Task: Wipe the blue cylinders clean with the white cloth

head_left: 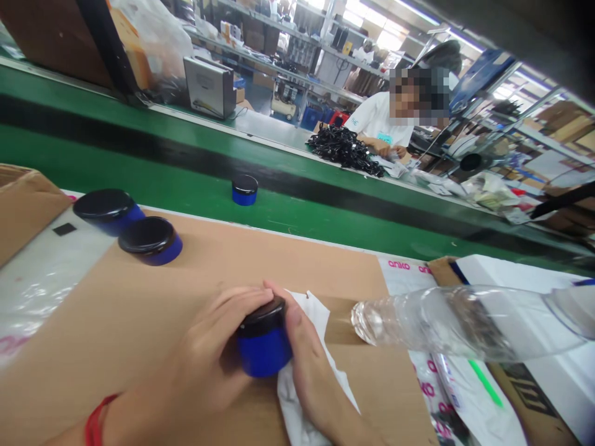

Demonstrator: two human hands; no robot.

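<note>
A blue jar with a black lid (264, 347) stands, slightly tilted, on the brown cardboard sheet (223, 266) between my hands. My left hand (209, 347), with a red band at its wrist, curls round the jar's left side and over its lid. Against the right side presses my right hand (313, 365), its fingers along the jar. A crumpled white cloth (318, 313) lies under and behind that hand; whether the fingers grip it is hidden. Farther left sit two more such jars, one (151, 241) in front of the other (108, 210).
A single jar (244, 190) rests on the green conveyor belt (297, 214). To the right, a clear plastic bottle (432, 319) lies on its side near a white box (515, 272). A cardboard box (28, 204) stands left. Across the belt, a person (381, 118) works beside piled black cables (341, 147).
</note>
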